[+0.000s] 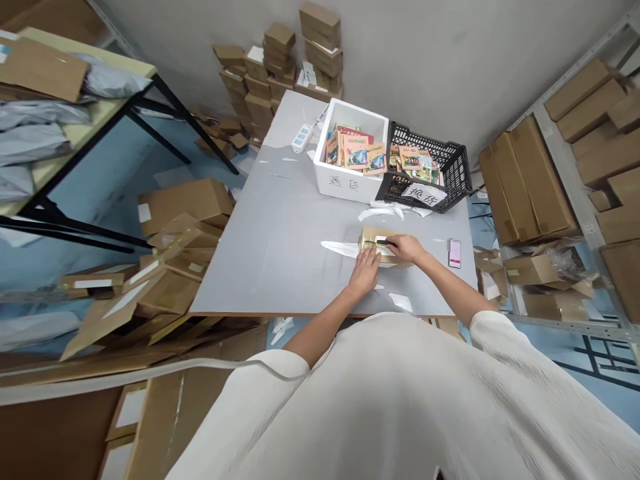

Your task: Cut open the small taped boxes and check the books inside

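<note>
A small cardboard box [369,233] with shiny tape lies on the grey table in front of me. My left hand [366,269] grips its near left side, fingers bent onto the top. Closed around a slim dark handle, my right hand [406,247] holds what looks like a box cutter [383,243] against the taped top. Its blade is too small to make out. A white paper strip [340,248] sticks out to the left of the box. Another paper scrap [401,302] lies near the table's front edge.
Behind the box stand a white foam bin [345,189] and a black plastic crate [455,190], both holding booklets. A phone [455,253] lies at right, a power strip [302,138] at back left. Cartons [185,203] crowd the floor at left; a loaded shelf [555,153] stands right.
</note>
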